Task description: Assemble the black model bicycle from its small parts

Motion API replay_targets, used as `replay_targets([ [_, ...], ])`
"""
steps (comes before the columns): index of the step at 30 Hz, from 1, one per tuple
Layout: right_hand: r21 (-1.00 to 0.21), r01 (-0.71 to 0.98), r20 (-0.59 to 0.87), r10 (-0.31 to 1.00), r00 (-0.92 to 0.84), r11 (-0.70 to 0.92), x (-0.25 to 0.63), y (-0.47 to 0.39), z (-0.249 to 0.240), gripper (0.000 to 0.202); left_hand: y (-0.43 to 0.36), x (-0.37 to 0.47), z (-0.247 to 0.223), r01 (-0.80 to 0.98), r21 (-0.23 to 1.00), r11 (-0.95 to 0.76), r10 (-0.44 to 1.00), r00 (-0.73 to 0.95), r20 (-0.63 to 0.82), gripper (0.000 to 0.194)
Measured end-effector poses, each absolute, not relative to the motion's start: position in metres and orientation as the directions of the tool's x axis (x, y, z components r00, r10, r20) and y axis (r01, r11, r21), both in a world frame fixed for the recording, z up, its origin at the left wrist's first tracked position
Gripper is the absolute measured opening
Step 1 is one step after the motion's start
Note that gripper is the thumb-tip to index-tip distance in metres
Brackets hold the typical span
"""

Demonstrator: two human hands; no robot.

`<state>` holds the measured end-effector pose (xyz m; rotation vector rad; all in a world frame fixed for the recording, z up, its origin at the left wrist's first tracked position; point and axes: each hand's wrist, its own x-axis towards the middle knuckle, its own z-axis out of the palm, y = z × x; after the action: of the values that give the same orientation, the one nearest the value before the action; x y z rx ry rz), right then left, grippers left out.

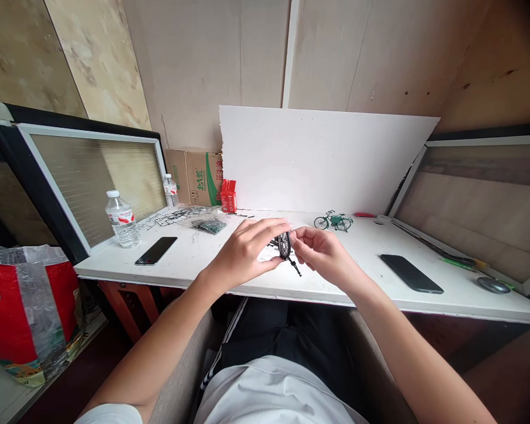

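A panelled wall (194,70) rises behind the white board (331,159), and a long white worktop (375,241), scattered with small dark bits, spreads in front of the board. Two framed, glazed partitions flank the board: the left partition (92,176) stands well apart from it, the right partition (490,200) closer to its right end. A red and clear plastic bag (22,318) sits lower down, far to the left of the board, while a cardboard carton (194,176) stands just beside the board's left edge. Both bare forearms reach toward the board. In front of its left half, the left hand (251,244) arches with palm turned inward, fingers above and thumb below, parted by the height of the black model wheel (284,245) they hold. The right hand (318,250) meets that spoked wheel from the other side, fingers curled, thumb and forefinger nearly together; whether they pinch a part cannot be told. Two water bottles, the nearer (122,221) and the farther (171,191), stand left of the board. A green model bicycle (337,219) stands close before the board's lower edge. A thin black bar (295,268) slants down from the wheel, away from the board.
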<state>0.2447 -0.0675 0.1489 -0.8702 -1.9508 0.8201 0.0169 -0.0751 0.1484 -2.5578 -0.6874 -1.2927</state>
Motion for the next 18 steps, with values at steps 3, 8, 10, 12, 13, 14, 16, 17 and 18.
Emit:
replay_targets([
  [3, -0.787, 0.276, 0.424, 0.808, -0.409, 0.553, 0.244, -0.068, 0.148, 0.041, -0.074, 0.017, 0.147, 0.473, 0.067, -0.879, 0.330, 0.502, 0.799, 0.064],
  [8, -0.616, 0.359, 0.597, 0.713, -0.367, 0.701, 0.242, -0.071, 0.148, 0.029, -0.074, 0.015, 0.149, 0.423, 0.152, -0.893, 0.354, 0.453, 0.818, 0.067],
  [10, -0.527, 0.406, 0.647, 0.663, -0.377, 0.746, 0.243, -0.072, 0.149, 0.024, -0.076, 0.014, 0.151, 0.407, 0.189, -0.894, 0.373, 0.442, 0.816, 0.066],
  [12, -0.456, 0.435, 0.679, 0.620, -0.393, 0.776, 0.245, -0.073, 0.149, 0.019, -0.080, 0.013, 0.152, 0.396, 0.221, -0.891, 0.393, 0.432, 0.811, 0.066],
  [13, -0.430, 0.445, 0.689, 0.604, -0.401, 0.786, 0.247, -0.074, 0.149, 0.017, -0.081, 0.013, 0.153, 0.390, 0.238, -0.889, 0.404, 0.428, 0.808, 0.066],
  [14, -0.409, 0.452, 0.696, 0.592, -0.407, 0.792, 0.248, -0.074, 0.149, 0.016, -0.083, 0.013, 0.154, 0.383, 0.257, -0.887, 0.416, 0.425, 0.804, 0.067],
  [16, -0.382, 0.459, 0.703, 0.575, -0.420, 0.802, 0.249, -0.074, 0.150, 0.014, -0.086, 0.013, 0.155, 0.367, 0.301, -0.880, 0.444, 0.416, 0.794, 0.068],
  [17, -0.375, 0.460, 0.705, 0.570, -0.423, 0.805, 0.250, -0.075, 0.150, 0.013, -0.087, 0.013, 0.155, 0.358, 0.323, -0.876, 0.458, 0.411, 0.788, 0.069],
  [18, -0.370, 0.459, 0.707, 0.566, -0.425, 0.808, 0.250, -0.075, 0.150, 0.012, -0.087, 0.013, 0.156, 0.351, 0.342, -0.872, 0.470, 0.406, 0.784, 0.069],
])
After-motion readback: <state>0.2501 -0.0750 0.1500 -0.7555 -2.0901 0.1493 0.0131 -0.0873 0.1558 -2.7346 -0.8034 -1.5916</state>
